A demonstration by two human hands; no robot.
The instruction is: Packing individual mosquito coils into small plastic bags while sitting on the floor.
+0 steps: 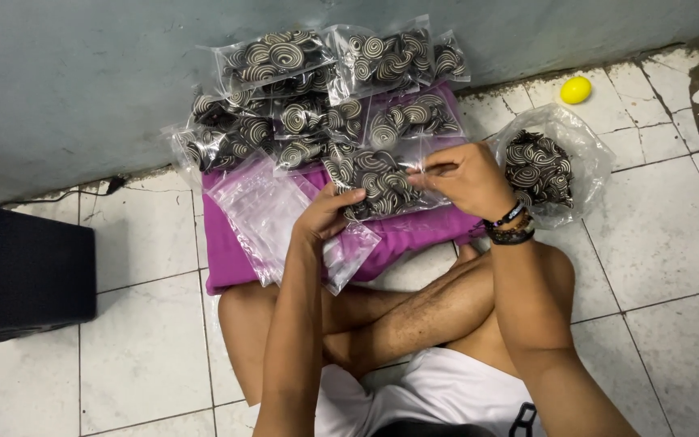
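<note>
From the head camera I see my left hand [327, 214] gripping the lower left edge of a clear zip bag of black-and-cream spiral biscuits [378, 184], fingers curled around it. My right hand [464, 176] pinches the bag's top edge between thumb and fingertips. The bag hangs just above a purple cloth [414, 231], with empty zip bags [264, 214] beside it and filled packs [301, 105] stacked against the wall [82, 73].

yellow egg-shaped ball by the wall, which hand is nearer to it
Right. The right hand pinches the clear bag of black-and-cream swirl pieces, below-left of the yellow egg-shaped ball. The left hand holds the bag's other side, farther left.
</note>
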